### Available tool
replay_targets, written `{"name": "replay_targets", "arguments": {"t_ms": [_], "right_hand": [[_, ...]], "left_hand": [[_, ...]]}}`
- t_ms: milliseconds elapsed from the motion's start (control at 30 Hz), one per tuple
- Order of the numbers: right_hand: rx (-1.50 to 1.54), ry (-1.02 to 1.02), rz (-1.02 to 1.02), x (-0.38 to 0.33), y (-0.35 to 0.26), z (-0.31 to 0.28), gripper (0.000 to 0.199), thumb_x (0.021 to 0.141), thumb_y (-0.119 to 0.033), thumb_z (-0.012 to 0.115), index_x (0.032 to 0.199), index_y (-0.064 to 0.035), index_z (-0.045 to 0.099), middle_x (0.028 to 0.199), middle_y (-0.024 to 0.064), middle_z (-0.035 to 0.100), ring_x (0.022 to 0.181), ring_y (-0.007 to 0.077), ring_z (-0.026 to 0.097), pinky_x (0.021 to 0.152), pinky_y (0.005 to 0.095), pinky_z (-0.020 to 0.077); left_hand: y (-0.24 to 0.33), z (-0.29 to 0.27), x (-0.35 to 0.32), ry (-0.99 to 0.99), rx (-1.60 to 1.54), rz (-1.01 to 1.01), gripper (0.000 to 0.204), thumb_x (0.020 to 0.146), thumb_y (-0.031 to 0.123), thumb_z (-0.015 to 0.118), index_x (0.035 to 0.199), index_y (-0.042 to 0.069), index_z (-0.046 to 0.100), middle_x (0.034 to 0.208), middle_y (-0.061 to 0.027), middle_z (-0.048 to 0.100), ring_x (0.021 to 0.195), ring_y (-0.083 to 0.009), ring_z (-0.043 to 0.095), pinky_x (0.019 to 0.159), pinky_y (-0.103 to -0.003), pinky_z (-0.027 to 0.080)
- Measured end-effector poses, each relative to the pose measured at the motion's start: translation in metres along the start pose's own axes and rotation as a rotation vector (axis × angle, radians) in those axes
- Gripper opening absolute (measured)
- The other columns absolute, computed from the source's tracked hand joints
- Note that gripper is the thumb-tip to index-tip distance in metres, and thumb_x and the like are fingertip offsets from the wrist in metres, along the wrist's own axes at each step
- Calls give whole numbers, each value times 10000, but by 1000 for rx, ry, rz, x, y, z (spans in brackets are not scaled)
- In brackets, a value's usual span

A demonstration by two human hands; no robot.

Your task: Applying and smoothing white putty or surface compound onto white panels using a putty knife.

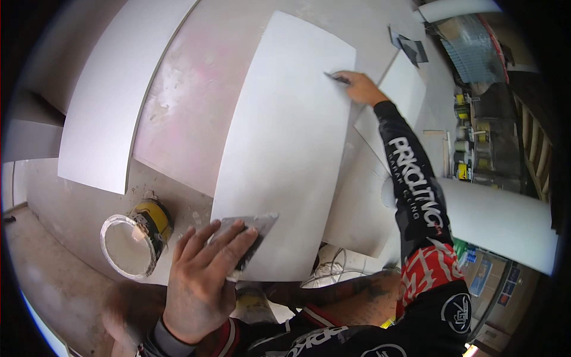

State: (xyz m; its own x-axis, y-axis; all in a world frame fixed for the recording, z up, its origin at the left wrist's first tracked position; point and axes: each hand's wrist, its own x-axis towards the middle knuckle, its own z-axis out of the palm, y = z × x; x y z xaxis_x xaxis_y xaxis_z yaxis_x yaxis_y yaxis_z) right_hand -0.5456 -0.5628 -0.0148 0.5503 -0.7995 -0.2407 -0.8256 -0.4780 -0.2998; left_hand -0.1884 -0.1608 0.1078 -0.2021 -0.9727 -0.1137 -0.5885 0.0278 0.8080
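A long white panel (285, 149) lies in front of me. My left hand (205, 268) is closed on a flat grey putty spreader (262, 233) at the panel's near end, fingers laid along its face. White smears mark the spreader's edges. Reaching out over the panel's far right side, my right hand (363, 89) grips a thin dark putty spreader (336, 77), seen almost edge-on. Its blade is at the panel's surface; whether it touches cannot be told. To the left of my left hand stands an open yellow-and-black bucket (153, 223) with a white-coated rim.
A second white panel (113, 89) lies at the left, another white panel (404, 86) at the far right. Dark flat plates (411, 50) lie beyond that one. Several cans (463, 137) line the right side, near a white sheet (499, 217). Cables (333, 268) run beside my leg.
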Motion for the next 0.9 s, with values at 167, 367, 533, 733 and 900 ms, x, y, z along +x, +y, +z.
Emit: {"name": "replay_targets", "arguments": {"t_ms": [167, 367, 533, 733, 900], "right_hand": [[22, -28, 30, -67, -73, 42, 514, 711, 12, 487, 1201, -69, 622, 1145, 170, 660, 1050, 324, 632, 933, 347, 479], [70, -40, 153, -177, -146, 85, 496, 713, -5, 505, 1187, -74, 635, 1148, 152, 663, 1070, 319, 623, 937, 359, 479], [22, 15, 59, -244, -202, 139, 430, 727, -37, 543, 1142, -86, 642, 1141, 125, 665, 1061, 324, 610, 888, 415, 481], [24, 83, 50, -338, -251, 193, 323, 774, -95, 595, 1094, -80, 637, 1064, 126, 669, 999, 344, 607, 864, 444, 467], [66, 180, 1, -398, -284, 212, 312, 789, -114, 610, 1097, -68, 629, 1043, 155, 660, 984, 359, 600, 864, 445, 457]], "left_hand": [[6, 7, -14, 142, -87, 85, 522, 747, -80, 584, 1252, 53, 588, 1211, -158, 629, 1111, -376, 580, 962, -458, 431], [11, 21, -19, 240, -286, 51, 306, 955, 97, 529, 1248, 26, 584, 1028, -230, 661, 939, -371, 650, 829, -382, 502], [-20, 33, -22, 379, -349, 16, 334, 984, 248, 520, 1184, -1, 617, 954, -239, 664, 886, -260, 652, 822, -343, 489], [-19, 51, -34, 373, -674, -78, 318, 984, 265, 541, 1097, -10, 654, 871, -72, 680, 795, -150, 593, 744, -283, 467], [-7, 48, -41, 407, -922, -283, 268, 967, 262, 576, 927, 4, 636, 633, 35, 496, 581, -64, 410, 514, -260, 347]]}}
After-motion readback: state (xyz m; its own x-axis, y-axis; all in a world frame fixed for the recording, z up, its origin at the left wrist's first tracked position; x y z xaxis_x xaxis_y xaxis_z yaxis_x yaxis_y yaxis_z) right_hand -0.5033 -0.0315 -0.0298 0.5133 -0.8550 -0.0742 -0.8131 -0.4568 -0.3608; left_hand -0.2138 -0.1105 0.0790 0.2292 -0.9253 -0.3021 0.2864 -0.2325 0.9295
